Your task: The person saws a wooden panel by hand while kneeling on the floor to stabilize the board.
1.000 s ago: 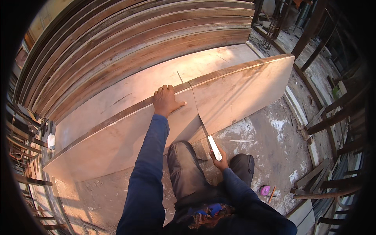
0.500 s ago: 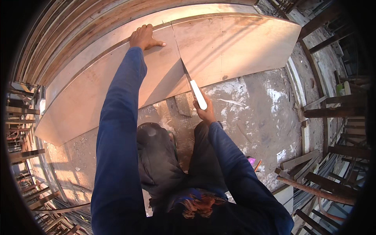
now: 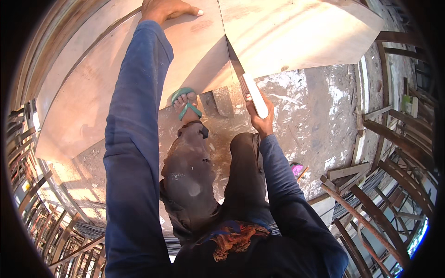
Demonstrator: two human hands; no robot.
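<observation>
A large light-brown plywood sheet (image 3: 296, 37) lies across the area in front of me, with a thin dark line running over it from the top edge. My left hand (image 3: 164, 10) rests on the sheet left of that line, its thumb stretched out; the fingertips are cut off by the picture's top edge. My right hand (image 3: 263, 116) is wrapped round the white handle of a handsaw (image 3: 254, 96). The saw's blade slants up and away over the sheet's near edge, along the line. My foot in a green sandal (image 3: 189, 110) is on the sheet's near edge.
Stacked boards (image 3: 34, 60) curve along the far left. A short wood block (image 3: 218, 103) sits under the sheet's near edge. On the stained floor (image 3: 320, 120) lies a small pink item (image 3: 296, 170). Timber beams (image 3: 398, 139) and thin rods flank the right side.
The view has tilted down, so the sheet and my left hand sit higher in it. My right hand has drawn the saw back toward me, and the sandalled foot now shows on the sheet.
</observation>
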